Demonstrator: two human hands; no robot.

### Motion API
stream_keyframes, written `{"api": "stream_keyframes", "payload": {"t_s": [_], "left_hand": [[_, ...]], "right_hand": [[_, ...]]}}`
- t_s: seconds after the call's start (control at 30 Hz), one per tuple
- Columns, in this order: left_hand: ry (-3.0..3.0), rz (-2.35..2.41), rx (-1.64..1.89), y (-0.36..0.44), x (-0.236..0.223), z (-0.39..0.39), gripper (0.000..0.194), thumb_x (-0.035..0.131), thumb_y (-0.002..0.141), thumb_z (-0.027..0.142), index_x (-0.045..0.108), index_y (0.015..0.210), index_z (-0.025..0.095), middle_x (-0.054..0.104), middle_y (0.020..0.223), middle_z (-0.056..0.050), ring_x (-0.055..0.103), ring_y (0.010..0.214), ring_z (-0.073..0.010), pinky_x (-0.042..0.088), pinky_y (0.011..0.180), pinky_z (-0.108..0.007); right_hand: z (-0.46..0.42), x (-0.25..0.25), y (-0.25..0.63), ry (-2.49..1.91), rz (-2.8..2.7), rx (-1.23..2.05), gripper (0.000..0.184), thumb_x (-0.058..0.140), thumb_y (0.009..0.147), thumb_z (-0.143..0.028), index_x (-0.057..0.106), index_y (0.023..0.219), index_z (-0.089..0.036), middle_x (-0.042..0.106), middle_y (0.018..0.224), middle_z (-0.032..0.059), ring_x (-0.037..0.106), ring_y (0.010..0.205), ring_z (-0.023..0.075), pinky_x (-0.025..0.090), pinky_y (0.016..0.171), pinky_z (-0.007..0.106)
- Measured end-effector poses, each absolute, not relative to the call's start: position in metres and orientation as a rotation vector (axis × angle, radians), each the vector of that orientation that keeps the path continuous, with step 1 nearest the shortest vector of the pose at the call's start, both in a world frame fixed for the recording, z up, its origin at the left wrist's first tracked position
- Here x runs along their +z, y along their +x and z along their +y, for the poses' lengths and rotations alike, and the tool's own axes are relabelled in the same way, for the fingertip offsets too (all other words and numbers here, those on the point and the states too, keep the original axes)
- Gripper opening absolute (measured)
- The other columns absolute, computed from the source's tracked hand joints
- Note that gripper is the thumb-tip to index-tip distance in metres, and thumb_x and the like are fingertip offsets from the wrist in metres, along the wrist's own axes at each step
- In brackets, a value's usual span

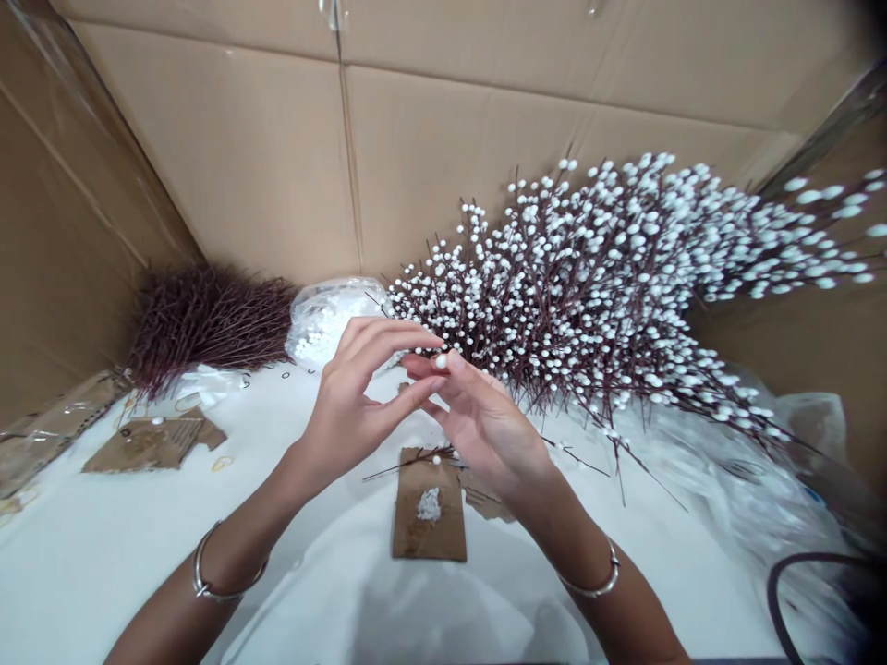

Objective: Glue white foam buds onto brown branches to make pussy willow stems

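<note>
Tall cardboard panels [228, 139] stand behind and at both sides of a white counter [90, 554]. Across the counter's right half sprawls a large heap of dark branches with white beads [589, 268], its tips fanning out to the right. Crumpled clear plastic [748, 499] lies below those tips. At the back left rests a bundle of bare dark stems [208, 323], and a clear bag of white beads [311, 297] sits between it and the heap.

The person's hands meet over the middle of the counter. The right hand [492, 425] pinches a single white bead [442, 362] between thumb and finger. The left hand [350, 397] curves toward it, thumb and fingertips close by; whether they grip anything cannot be told.

Beneath the hands lies a cardboard pad [430, 540], with a thin dark twig [388, 467] across its top edge and a whitish, translucent smear [429, 504] at its centre.
</note>
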State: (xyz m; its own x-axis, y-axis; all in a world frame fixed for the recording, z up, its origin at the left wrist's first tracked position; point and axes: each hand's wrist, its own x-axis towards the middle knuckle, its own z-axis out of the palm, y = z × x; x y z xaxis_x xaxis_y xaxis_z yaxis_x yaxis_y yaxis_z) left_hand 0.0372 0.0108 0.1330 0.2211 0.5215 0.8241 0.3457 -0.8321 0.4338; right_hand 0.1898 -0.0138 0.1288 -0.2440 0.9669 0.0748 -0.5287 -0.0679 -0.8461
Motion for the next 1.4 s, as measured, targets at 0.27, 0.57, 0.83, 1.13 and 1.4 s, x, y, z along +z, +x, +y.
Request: {"api": "stream_keyframes", "payload": {"t_s": [0.27,0.57,0.83,1.13,1.4], "left_hand": [[2.302,0.759,1.556,0.030,0.140,0.014,0.017,0.074,0.083,0.031,0.072,0.100,0.028,0.073,0.108,-0.005,0.063,0.106,-0.0245,0.044,0.099,-0.045],[2.412,0.812,1.572,0.024,0.140,0.016,0.015,0.074,0.083,0.028,0.072,0.098,0.029,0.073,0.107,-0.003,0.061,0.105,-0.0238,0.044,0.100,-0.045],[2.021,0.641,1.427,0.023,0.142,0.018,0.052,0.074,0.079,0.051,0.063,0.125,0.029,0.065,0.130,-0.010,0.057,0.122,-0.0273,0.050,0.097,-0.041],[0.746,0.418,1.032,0.041,0.139,0.015,0.064,0.022,0.099,0.063,0.054,0.138,0.024,0.057,0.142,-0.008,0.066,0.104,-0.0194,0.057,0.069,-0.028],[0.574,0.431,1.037,0.043,0.140,0.010,0.060,0.024,0.099,0.060,0.055,0.136,0.025,0.057,0.143,-0.005,0.061,0.115,-0.0209,0.055,0.070,-0.028]], "right_hand": [[-0.010,0.128,0.193,-0.667,-1.121,1.564,0.027,0.066,0.086,-0.050,0.074,0.095,-0.026,0.076,0.106,0.0037,0.065,0.106,0.0197,0.043,0.100,0.039],[-0.006,0.128,0.194,-0.674,-1.173,1.548,0.029,0.062,0.088,-0.052,0.075,0.092,-0.027,0.076,0.104,0.0041,0.065,0.107,0.0229,0.040,0.103,0.044],[-0.011,0.133,0.195,-0.748,-1.321,1.243,0.014,0.066,0.088,-0.039,0.073,0.095,-0.029,0.075,0.105,0.0014,0.065,0.103,0.0199,0.047,0.097,0.041],[-0.008,0.124,0.195,-0.870,-1.976,-0.089,0.016,0.062,0.093,-0.024,0.074,0.101,-0.029,0.073,0.117,-0.0026,0.057,0.115,0.0227,0.035,0.106,0.046],[-0.002,0.119,0.195,-0.816,-2.093,-0.119,0.016,0.060,0.094,-0.025,0.073,0.103,-0.026,0.072,0.119,-0.0019,0.055,0.117,0.0214,0.038,0.105,0.045]]}}
